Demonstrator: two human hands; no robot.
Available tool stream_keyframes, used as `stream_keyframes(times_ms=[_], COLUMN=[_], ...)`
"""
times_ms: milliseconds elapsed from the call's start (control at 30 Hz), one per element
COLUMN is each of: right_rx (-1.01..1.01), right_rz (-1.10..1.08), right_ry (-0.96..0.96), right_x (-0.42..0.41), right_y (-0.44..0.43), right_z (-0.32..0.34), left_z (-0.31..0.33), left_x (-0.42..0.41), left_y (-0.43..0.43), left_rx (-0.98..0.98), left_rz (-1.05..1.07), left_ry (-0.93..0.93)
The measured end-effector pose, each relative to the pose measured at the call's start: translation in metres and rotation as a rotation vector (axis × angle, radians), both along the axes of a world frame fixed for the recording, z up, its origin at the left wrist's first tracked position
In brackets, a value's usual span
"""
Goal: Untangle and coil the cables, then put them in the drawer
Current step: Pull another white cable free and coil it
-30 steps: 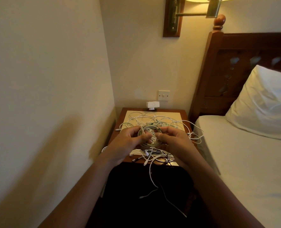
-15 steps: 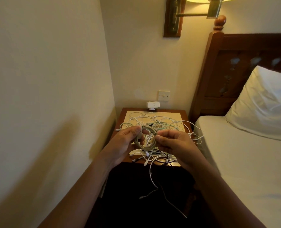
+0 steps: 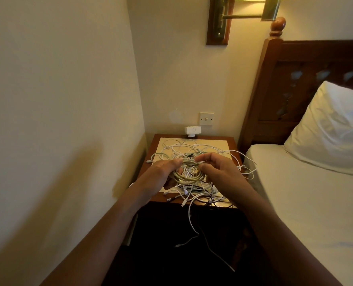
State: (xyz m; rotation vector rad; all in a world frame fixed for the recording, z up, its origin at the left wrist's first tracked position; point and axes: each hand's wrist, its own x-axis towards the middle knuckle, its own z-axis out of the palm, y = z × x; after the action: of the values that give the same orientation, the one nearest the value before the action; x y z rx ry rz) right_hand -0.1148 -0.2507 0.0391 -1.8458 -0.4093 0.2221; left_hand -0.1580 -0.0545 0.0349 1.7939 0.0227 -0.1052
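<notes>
While your left hand [image 3: 164, 171] is gripping coil [image 3: 189, 179] at 9 o'clock, right hand [image 3: 221, 172] is pinching at 2; lay loops flat.

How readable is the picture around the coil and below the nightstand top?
Head view: the wall lamp lights the coil, held by the left hand and right hand, fairly sharply; head view: below the nightstand top it is near black, the dangling cables faint.
</notes>
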Motion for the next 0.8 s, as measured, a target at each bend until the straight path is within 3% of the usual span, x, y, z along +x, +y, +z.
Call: stream_keyframes(times_ms=[133, 333, 533, 800], right_rx=[0.021, 0.186, 0.190, -0.063], right_rz=[0.028, -0.006, -0.015, -0.009], right_ry=[-0.013, 0.212, 0.142, -0.054], right_x=[0.000, 0.003, -0.008, -0.008], right_y=[-0.002, -0.007, -0.009, -0.007], right_z=[-0.004, -0.017, -0.027, -0.033], left_z=[-0.008, -0.013, -0.020, -0.026], left_x=[-0.002, -0.009, -0.011, -0.013], left_y=[0.003, 0.006, -0.004, -0.014], left_rx=[-0.127, -0.344, -0.573, -0.286], left_rz=[0.017, -0.041, 0.011, 0.071], left_ry=[0.059, 0.066, 0.083, 0.045])
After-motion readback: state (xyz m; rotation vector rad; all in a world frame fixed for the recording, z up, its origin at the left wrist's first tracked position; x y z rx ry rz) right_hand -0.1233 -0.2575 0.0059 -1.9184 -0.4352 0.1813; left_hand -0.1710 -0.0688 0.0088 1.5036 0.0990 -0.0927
